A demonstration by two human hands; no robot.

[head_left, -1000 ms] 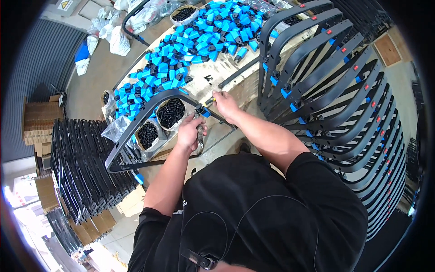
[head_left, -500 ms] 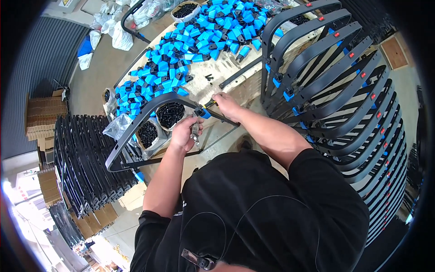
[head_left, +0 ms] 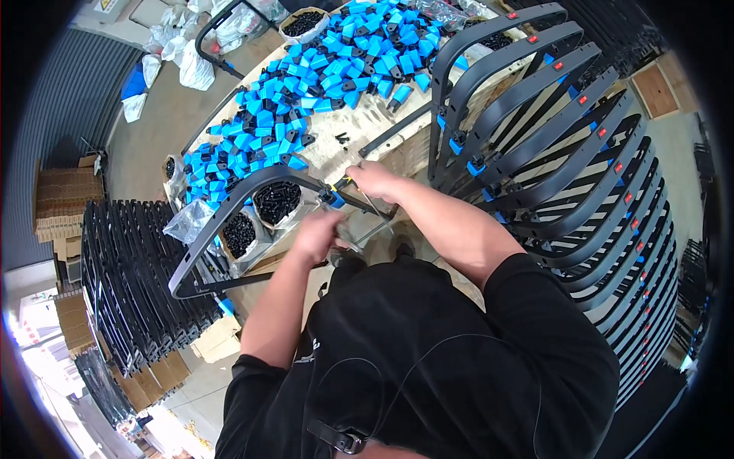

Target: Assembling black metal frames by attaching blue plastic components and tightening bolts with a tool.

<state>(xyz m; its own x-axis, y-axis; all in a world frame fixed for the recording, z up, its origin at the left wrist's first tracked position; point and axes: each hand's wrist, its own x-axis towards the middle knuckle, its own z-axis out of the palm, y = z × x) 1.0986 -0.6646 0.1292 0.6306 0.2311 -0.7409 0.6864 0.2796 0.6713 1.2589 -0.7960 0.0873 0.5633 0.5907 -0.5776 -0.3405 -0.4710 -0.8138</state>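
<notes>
A black curved tube frame stands in front of me, with a blue bracket on its right end. My right hand is closed at that end, beside the bracket. It grips a tool with a yellow-and-black handle, mostly covered by the fingers. Lower and to the left, my left hand is curled around a silvery metal wrench, blurred by motion. The left hand is apart from the bracket, just right of a bag of black parts.
Blue-and-black plastic pieces are heaped on the wooden table, with a few small bolts nearby. Another bag of black parts sits at left. Many similar frames lean at right; stacked black frames stand at left.
My left hand has dropped away from the bracket, turning the wrench as it moves. My right hand stays beside the bracket. The whole view has shifted slightly.
</notes>
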